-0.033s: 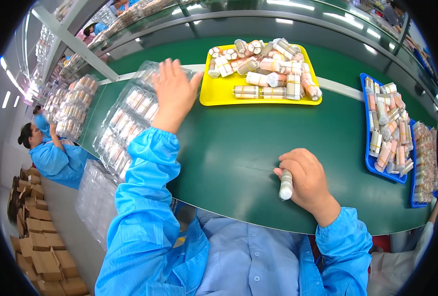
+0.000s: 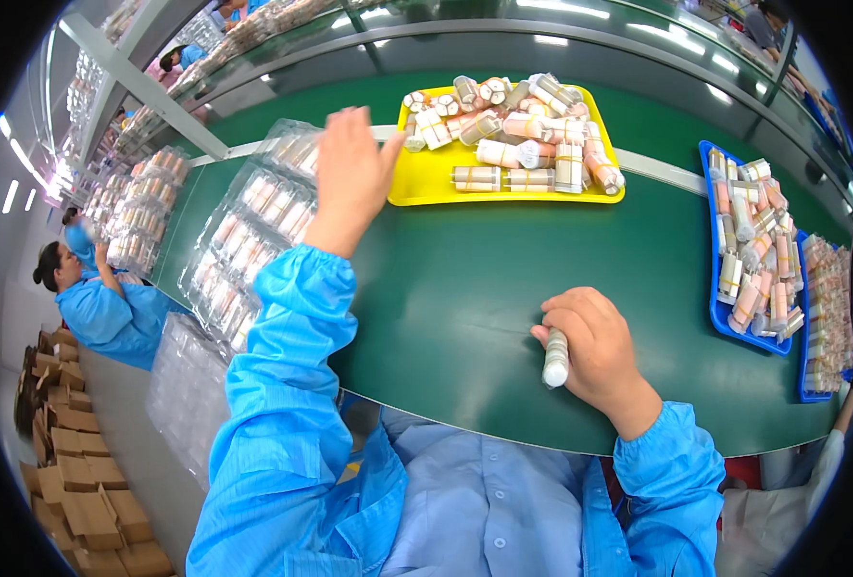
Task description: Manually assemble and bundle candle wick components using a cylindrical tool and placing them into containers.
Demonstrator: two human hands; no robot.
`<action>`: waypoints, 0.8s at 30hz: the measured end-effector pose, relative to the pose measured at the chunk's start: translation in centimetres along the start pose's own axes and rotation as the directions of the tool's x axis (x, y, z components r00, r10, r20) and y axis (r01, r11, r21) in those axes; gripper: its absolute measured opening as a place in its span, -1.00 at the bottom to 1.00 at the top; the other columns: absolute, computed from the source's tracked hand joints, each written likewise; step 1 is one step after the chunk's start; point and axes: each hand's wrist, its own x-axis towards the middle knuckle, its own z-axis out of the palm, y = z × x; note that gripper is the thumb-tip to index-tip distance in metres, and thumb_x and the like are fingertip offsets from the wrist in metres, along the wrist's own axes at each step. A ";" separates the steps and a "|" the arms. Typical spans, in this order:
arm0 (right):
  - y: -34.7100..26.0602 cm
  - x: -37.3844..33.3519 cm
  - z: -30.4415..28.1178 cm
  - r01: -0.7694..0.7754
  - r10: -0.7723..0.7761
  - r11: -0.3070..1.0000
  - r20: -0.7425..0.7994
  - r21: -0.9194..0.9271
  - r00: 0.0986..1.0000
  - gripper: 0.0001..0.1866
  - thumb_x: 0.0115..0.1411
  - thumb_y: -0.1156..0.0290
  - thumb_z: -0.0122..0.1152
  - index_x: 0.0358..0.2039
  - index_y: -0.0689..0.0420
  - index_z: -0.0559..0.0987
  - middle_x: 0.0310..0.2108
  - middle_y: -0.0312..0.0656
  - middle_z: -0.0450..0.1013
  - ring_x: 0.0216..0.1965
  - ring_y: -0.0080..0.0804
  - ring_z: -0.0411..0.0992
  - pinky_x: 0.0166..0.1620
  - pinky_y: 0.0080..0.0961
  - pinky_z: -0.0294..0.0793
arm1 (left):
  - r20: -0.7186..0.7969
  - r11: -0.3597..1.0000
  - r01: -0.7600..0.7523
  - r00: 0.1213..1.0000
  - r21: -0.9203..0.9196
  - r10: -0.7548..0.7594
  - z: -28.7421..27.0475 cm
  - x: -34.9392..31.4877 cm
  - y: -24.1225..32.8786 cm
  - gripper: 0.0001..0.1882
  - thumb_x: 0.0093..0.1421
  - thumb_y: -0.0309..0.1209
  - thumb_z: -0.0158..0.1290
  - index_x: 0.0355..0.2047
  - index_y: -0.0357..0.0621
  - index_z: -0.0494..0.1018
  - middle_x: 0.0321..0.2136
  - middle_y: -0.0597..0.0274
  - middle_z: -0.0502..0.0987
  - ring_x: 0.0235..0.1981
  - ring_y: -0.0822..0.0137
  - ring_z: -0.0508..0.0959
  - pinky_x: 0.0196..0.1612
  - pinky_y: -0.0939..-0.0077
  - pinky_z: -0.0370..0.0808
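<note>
My left hand point(image 2: 348, 183) is raised with its fingers stretched out, holding nothing. It hovers between the clear plastic packs point(image 2: 253, 231) filled with pale and pinkish rolls and the left end of a yellow tray point(image 2: 503, 199). Inside that tray lies a heap of banded, wrapped rolls point(image 2: 527, 126). My right hand point(image 2: 595, 351) rests low over the green table, its fingers wrapped round a greyish-white wrapped roll point(image 2: 555, 365). One end of the roll sticks out toward me; the palm hides the rest.
Two blue trays point(image 2: 752, 338) of similar rolls stand at the right. Unfilled clear plastic packaging point(image 2: 184, 385) lies at the left edge. Cardboard boxes point(image 2: 90, 514) line the floor there. A person in blue point(image 2: 109, 308) works beyond, next to more filled packs point(image 2: 138, 216).
My left hand has shifted right, away from the clear packs and toward the yellow tray. My right hand stays in place with the roll.
</note>
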 end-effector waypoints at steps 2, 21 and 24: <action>0.4 0.0 0.1 -0.016 0.016 1.000 0.002 0.012 1.000 -0.78 0.03 0.52 0.42 -0.39 0.20 0.50 -0.35 -0.11 0.50 -0.28 -0.10 0.51 -0.24 -0.23 0.53 | 0.037 0.979 -0.078 0.996 -0.186 0.086 2.2 1.4 2.6 -0.54 0.23 -0.25 0.19 0.06 -0.25 0.46 0.00 -0.10 0.53 0.06 -0.11 0.48 0.14 0.07 0.42; 2.9 -0.4 -0.8 -0.136 0.152 0.984 -0.137 0.118 0.979 -0.78 0.07 0.55 0.41 -0.34 0.17 0.50 -0.35 -0.09 0.53 -0.33 -0.08 0.52 -0.26 -0.27 0.53 | 0.179 0.726 0.131 0.984 -0.675 -0.011 -1.6 -0.5 10.5 -0.54 0.12 -0.41 0.30 0.03 -0.20 0.49 -0.14 0.14 0.58 -0.12 0.23 0.62 -0.06 0.37 0.56; 2.8 -0.4 -1.0 -0.266 0.353 0.901 -0.223 0.342 0.909 -0.84 0.15 0.56 0.38 -0.32 0.20 0.53 -0.32 -0.07 0.56 -0.28 -0.22 0.56 -0.19 -0.36 0.54 | 0.290 0.463 0.204 0.949 -0.862 0.121 -4.5 -4.7 12.6 -0.54 0.09 -0.51 0.31 0.02 -0.21 0.50 -0.11 0.20 0.58 -0.11 0.35 0.60 -0.03 0.44 0.57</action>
